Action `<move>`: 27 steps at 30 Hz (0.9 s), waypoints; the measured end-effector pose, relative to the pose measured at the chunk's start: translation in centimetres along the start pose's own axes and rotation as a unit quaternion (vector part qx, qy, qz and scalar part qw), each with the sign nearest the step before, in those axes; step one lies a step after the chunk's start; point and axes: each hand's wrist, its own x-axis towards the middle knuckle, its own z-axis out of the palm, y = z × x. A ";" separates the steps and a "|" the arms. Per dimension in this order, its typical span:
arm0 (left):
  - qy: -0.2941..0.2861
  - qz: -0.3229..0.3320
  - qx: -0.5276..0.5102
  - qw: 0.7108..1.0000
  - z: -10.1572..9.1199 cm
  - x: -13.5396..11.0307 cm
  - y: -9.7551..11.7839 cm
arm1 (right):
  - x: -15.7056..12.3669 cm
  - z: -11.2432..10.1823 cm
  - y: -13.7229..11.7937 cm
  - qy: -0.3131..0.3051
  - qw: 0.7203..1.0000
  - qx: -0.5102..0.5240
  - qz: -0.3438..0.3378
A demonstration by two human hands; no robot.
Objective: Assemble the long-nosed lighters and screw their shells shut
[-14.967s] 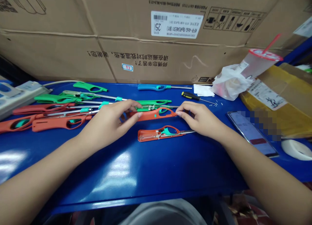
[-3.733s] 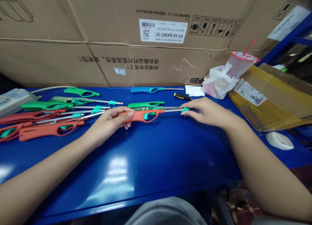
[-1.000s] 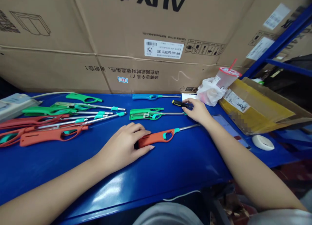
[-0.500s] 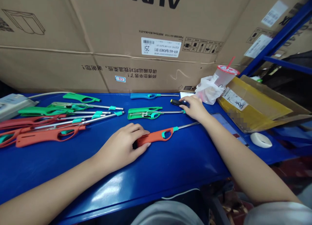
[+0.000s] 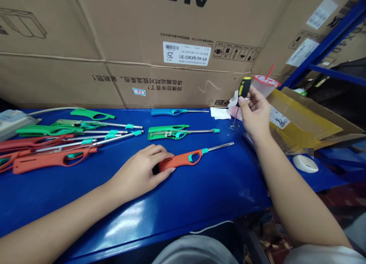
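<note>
My left hand (image 5: 145, 168) is closed round the handle end of an orange long-necked lighter (image 5: 183, 160), which lies on the blue table with its metal tube pointing right. My right hand (image 5: 254, 109) grips a black and yellow screwdriver (image 5: 244, 87), held upright with its shaft pointing down. Around the screwdriver's tip lie several small screws (image 5: 233, 126). Beyond the orange lighter rests an opened green lighter (image 5: 167, 132) with its inner parts showing. A blue lighter (image 5: 166, 112) lies farther back.
At left lie several orange lighters (image 5: 54, 160) and green lighters (image 5: 42, 130), beside a white box with a cable (image 5: 17, 123). A large cardboard box (image 5: 128, 71) stands behind the table. At right are a lidded cup (image 5: 264, 87), a yellow-taped carton (image 5: 309, 121) and a white mouse (image 5: 305, 163).
My right hand has picked the screwdriver up off the table and turned it upright, moving right over the small screws. My left hand stays on the orange lighter.
</note>
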 end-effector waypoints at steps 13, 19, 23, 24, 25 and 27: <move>0.007 -0.005 -0.062 0.998 0.6 0.2 -0.1 | -3.6 4.0 -6.1 -0.114 0.941 0.253 0.194; 0.077 -0.059 -0.118 0.988 0.4 0.0 0.4 | -5.5 5.8 -11.5 -0.185 0.887 0.336 0.258; 0.147 -0.062 -0.163 0.974 -0.4 0.0 1.0 | -6.2 6.7 -13.2 -0.194 0.866 0.368 0.277; 0.157 -0.055 -0.170 0.971 -0.6 0.0 1.2 | -6.3 6.9 -13.1 -0.190 0.866 0.370 0.278; 0.163 -0.047 -0.175 0.970 -0.7 -0.1 1.3 | -6.4 7.1 -12.9 -0.186 0.867 0.369 0.280; 0.170 -0.032 -0.179 0.969 -0.8 -0.1 1.5 | -6.7 7.3 -12.0 -0.175 0.866 0.366 0.292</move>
